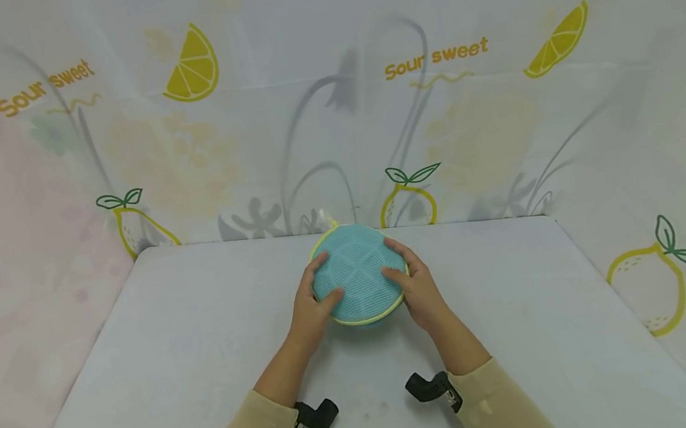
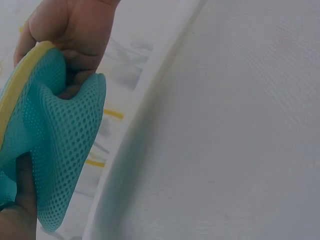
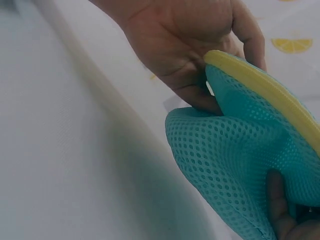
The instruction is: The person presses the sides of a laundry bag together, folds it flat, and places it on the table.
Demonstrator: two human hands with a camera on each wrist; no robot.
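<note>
A round teal mesh laundry bag [image 1: 358, 274] with yellow trim is held just above the white table. My left hand [image 1: 310, 310] grips its left side, thumb on the near face and fingers round the edge. On the opposite side my right hand [image 1: 422, 294] holds it the same way. In the left wrist view the mesh bag [image 2: 72, 145] looks soft, its side dented inward under the fingers. The right wrist view shows the bag [image 3: 215, 145] with its yellow edging [image 3: 270, 95] along the upper rim. What is inside cannot be seen.
The white table [image 1: 200, 322] stretches out under both arms. Behind it hangs a pale cloth backdrop [image 1: 279, 135] with lemon prints and lettering, and more cloth flanks both sides. Black wrist mounts [image 1: 318, 415] sit at the cuffs.
</note>
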